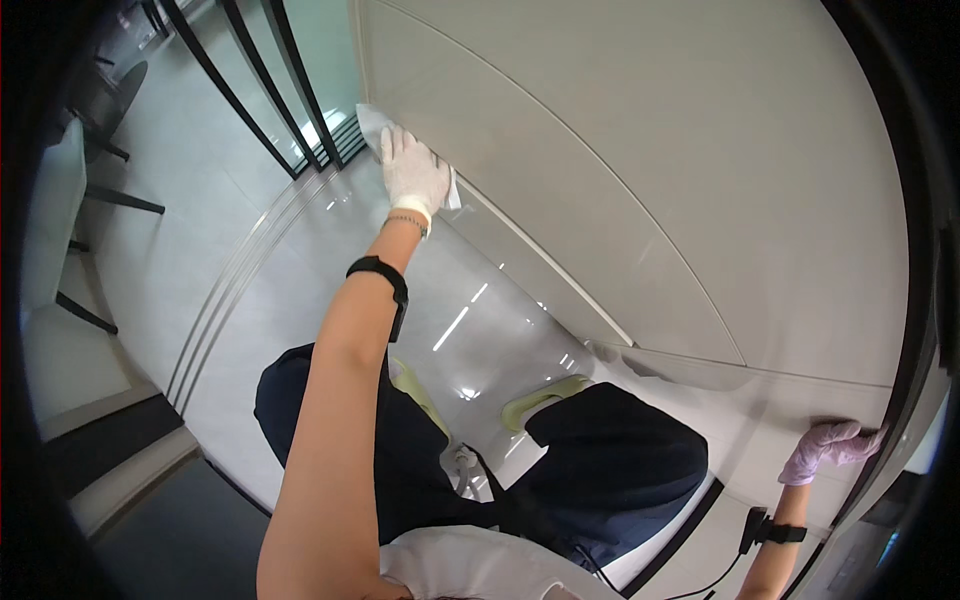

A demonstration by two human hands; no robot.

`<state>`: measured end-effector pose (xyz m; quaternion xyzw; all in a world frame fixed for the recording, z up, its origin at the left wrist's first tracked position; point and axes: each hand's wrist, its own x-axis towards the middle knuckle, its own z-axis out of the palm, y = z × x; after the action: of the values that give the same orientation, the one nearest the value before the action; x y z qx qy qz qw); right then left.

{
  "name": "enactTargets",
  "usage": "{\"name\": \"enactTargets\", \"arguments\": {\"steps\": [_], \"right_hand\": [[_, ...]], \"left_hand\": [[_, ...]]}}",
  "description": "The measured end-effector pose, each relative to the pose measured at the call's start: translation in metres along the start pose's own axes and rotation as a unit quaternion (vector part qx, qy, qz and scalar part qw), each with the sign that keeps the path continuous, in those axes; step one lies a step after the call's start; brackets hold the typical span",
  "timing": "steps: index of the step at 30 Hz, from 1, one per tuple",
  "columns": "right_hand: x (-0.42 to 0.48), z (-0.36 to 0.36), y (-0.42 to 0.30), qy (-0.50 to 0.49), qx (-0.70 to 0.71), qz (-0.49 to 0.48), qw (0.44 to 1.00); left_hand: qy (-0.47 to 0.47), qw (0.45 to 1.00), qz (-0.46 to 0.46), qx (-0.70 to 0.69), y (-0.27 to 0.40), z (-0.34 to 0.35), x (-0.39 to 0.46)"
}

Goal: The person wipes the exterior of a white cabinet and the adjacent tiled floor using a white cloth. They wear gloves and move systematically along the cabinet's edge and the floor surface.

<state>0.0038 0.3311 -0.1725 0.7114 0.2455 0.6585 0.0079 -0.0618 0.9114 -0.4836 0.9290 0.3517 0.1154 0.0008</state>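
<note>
My left hand (412, 169), in a white glove, presses a white cloth (369, 124) against the lower edge of a beige wall panel (480, 135). The cloth sticks out past the fingertips and beside the wrist. A bracelet and a black band circle that arm. Off at the far right, my right hand (829, 448) wears a pink glove; its fingers rest at the dark edge of the wall, by a metal frame. No object shows in it. A black device with a cable is strapped to the right wrist.
Black-framed glass sliding doors (300, 97) stand at the upper left above curved floor tracks (232, 281). Chairs (75, 202) are at the far left. My knees are bent, with green slippers (544, 401) on the glossy tiled floor. A dark mat or panel lies lower left.
</note>
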Motion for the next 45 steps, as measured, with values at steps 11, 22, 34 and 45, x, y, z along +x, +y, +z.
{"name": "enactTargets", "arguments": {"steps": [11, 22, 34, 45], "right_hand": [[0.011, -0.003, -0.015, -0.003, -0.017, -0.025, 1.000], [0.012, -0.004, -0.031, -0.006, -0.052, -0.028, 0.998], [0.015, -0.007, -0.019, 0.003, -0.062, -0.058, 0.996], [0.012, -0.005, -0.025, -0.001, -0.036, -0.049, 0.998]], "left_hand": [[-0.092, 0.919, 0.317, -0.217, 0.210, -0.002, -0.207], [-0.072, 0.803, 0.468, -0.362, 0.222, 0.011, -0.206], [-0.316, 0.376, 0.085, -0.867, 0.134, -0.090, -0.264], [-0.287, 0.220, -0.184, -0.914, 0.085, -0.016, -0.290]]}}
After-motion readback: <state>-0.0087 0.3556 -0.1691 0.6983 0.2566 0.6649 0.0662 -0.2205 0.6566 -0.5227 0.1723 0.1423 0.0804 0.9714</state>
